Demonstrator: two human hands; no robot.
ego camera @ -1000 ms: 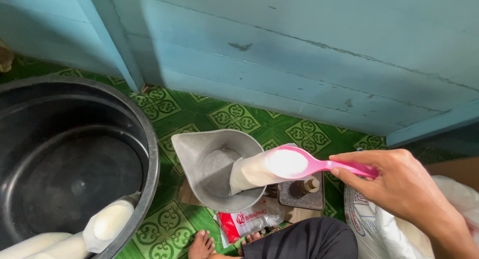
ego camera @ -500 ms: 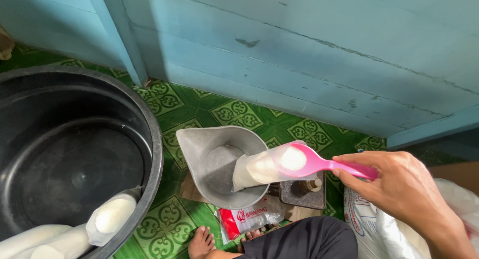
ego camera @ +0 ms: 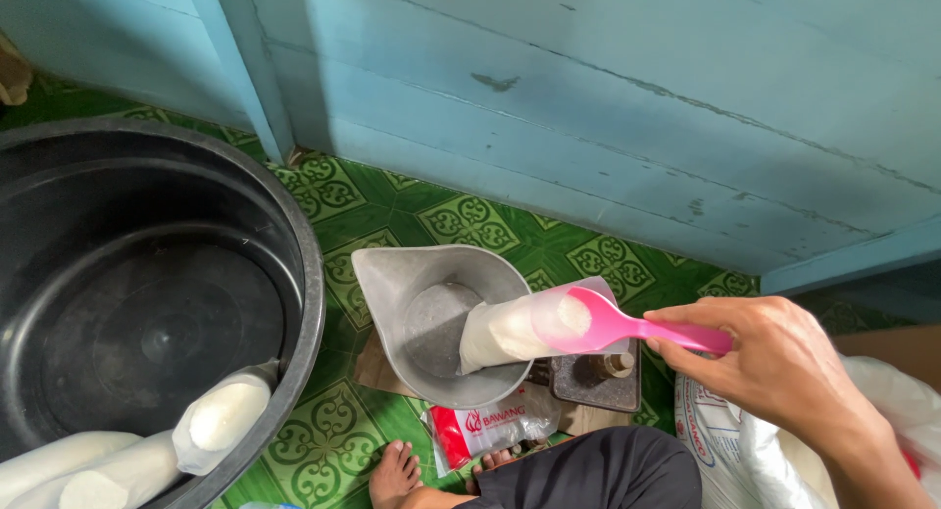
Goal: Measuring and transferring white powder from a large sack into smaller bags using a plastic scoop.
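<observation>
right hand (ego camera: 774, 367) | grips pink spoon (ego camera: 598, 323) | over bag (ego camera: 510, 328) mouth

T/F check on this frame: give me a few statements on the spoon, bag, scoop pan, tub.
1. The right hand holds a pink spoon. True.
2. The spoon's bowl is over the tub. False: it is at the mouth of the clear bag lying in the metal scoop pan.
3. The bag in the pan holds white powder. True.
4. The tub is empty. False: filled bags lean against its lower wall.
5. The floor is bare wood. False: it has a green patterned covering.
</observation>
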